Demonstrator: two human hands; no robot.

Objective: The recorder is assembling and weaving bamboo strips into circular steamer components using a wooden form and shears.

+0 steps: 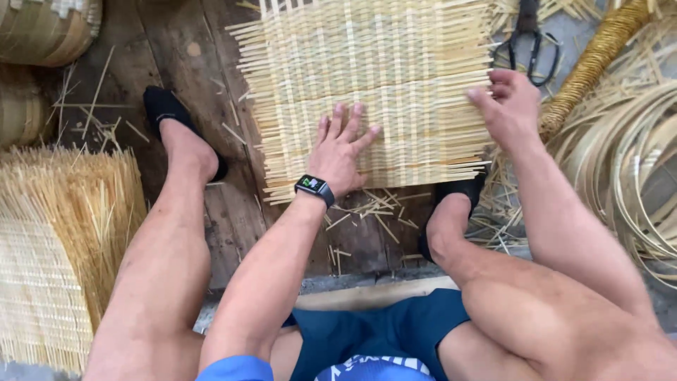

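A flat woven mat of pale bamboo strips (367, 63) lies on dark wooden floorboards in front of me. My left hand (342, 148), with a black smartwatch on the wrist, presses flat on the mat's near part, fingers spread. At the mat's right edge, my right hand (509, 106) has its fingertips on the protruding strip ends, fingers curled. Neither hand holds anything loose.
Black scissors (530, 42) lie beyond the right hand. Coiled bamboo strips (627, 162) fill the right side, and a wrapped cane (592, 63) slants above them. Another woven mat (49, 254) with loose ends sits at left, baskets (42, 28) at top left. My feet in black shoes flank the mat.
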